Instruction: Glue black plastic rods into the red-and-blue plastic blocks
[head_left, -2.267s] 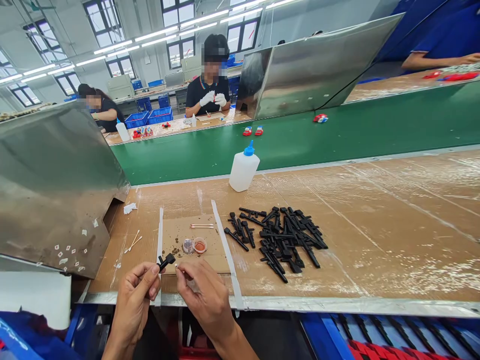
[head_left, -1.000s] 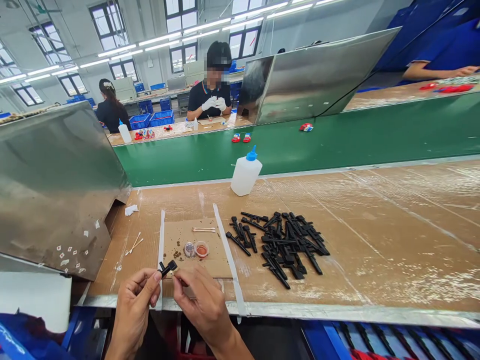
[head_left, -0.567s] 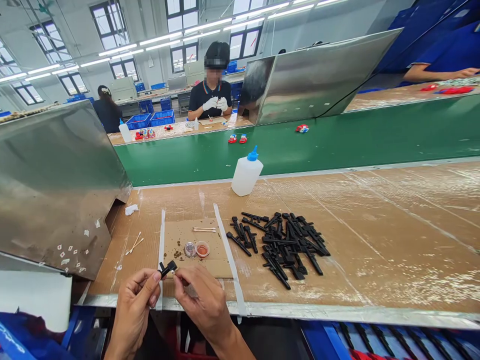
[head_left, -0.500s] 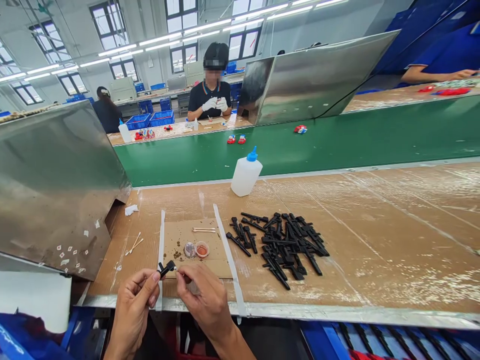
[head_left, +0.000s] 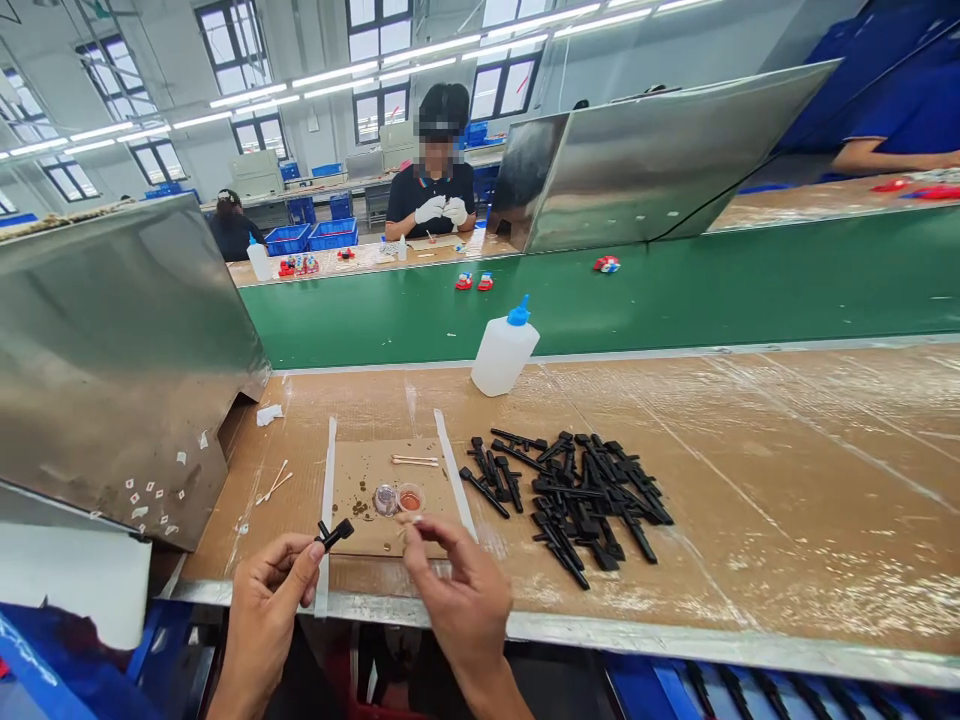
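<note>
The big room has a pale wall [head_left: 176, 50] with tall windows [head_left: 236, 45] in dark frames. Long white lamps [head_left: 424, 72] run in rows up high. Blue boxes [head_left: 334, 235] sit near the back. A wide green strip [head_left: 360, 330] lies between the brown worktop [head_left: 750, 420] and the far worktop [head_left: 487, 245]. Big metal sheets [head_left: 127, 340] stand on both sides of the strip.

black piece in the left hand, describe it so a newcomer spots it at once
Look at the brown table before the green belt, then the cardboard sheet between two white strips. By the left strip, the left hand pinches a small black piece with a blocky end. Unlike the similar pieces piled to the right, it is held in a hand.
</note>
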